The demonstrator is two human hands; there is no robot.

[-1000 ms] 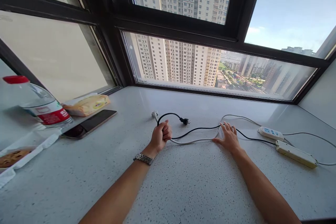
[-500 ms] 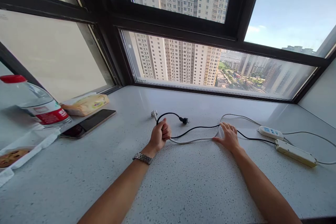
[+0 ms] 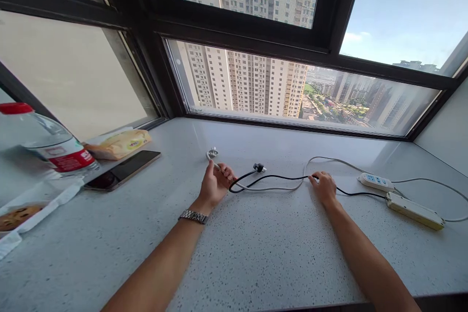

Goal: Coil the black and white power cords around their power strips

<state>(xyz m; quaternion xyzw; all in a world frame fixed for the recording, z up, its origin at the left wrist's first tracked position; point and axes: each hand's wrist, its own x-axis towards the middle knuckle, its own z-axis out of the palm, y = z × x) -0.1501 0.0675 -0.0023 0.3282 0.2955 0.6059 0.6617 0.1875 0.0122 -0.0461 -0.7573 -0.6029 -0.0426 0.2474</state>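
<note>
On the speckled white windowsill (image 3: 256, 253) lie a black cable (image 3: 281, 177) with a black plug (image 3: 259, 167) and a white cable (image 3: 274, 188) with a white plug (image 3: 212, 152). My left hand (image 3: 214, 185) is closed around both cables near their plug ends. My right hand (image 3: 323, 186) has its fingers curled down on the black cable further right. The black cable runs on to a yellowed power strip (image 3: 415, 210); a smaller white power strip (image 3: 376, 182) lies just behind it.
At the left stand a water bottle (image 3: 47, 144) with a red cap, a yellow packet (image 3: 120, 144), a dark phone (image 3: 122, 170) and a white wrapper with a cookie (image 3: 16, 217). The black window frame (image 3: 292, 126) borders the sill at the back.
My left hand has let the black cable's loop flatten and shifted up toward the white plug. My right hand went from lying flat to curled on the black cable.
</note>
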